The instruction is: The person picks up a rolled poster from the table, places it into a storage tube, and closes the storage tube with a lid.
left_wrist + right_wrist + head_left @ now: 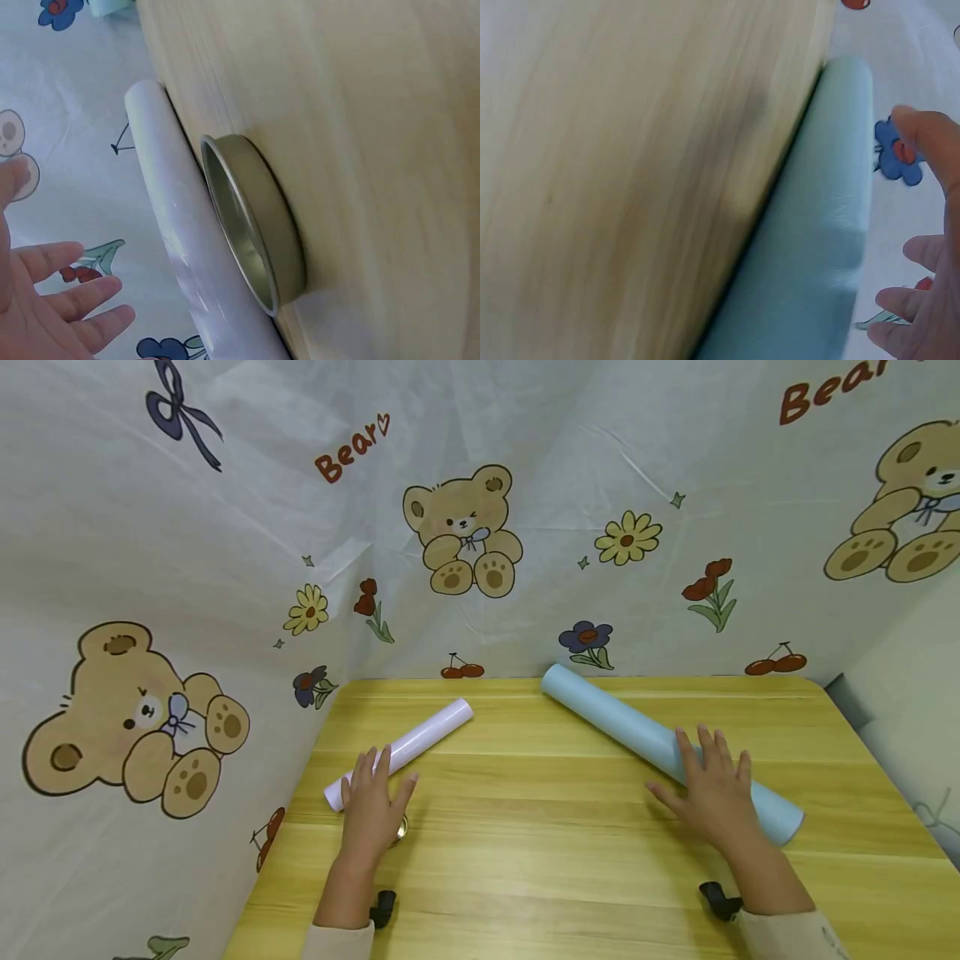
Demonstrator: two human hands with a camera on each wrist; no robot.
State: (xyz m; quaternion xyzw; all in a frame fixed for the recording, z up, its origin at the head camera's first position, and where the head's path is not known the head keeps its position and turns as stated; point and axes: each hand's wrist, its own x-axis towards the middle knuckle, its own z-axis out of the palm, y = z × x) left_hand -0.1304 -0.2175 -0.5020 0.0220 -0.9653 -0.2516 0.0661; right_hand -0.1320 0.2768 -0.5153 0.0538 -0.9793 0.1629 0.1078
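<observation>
A pale lilac roll lies slantwise on the left of the wooden table. Over its near part hovers my left hand, fingers spread and holding nothing; the left wrist view shows a gap between hand and roll. A shallow round gold tin stands close beside that roll, mostly hidden under the hand in the head view. On the right, a thicker light blue roll lies slanting the other way. My right hand is above its nearer half with fingers extended, and whether it touches the roll I cannot tell.
The wooden table has a pale cloth printed with bears and flowers hanging behind it and along its left side. A dark object shows by the table's back right corner. Small black pieces sit at both wrists.
</observation>
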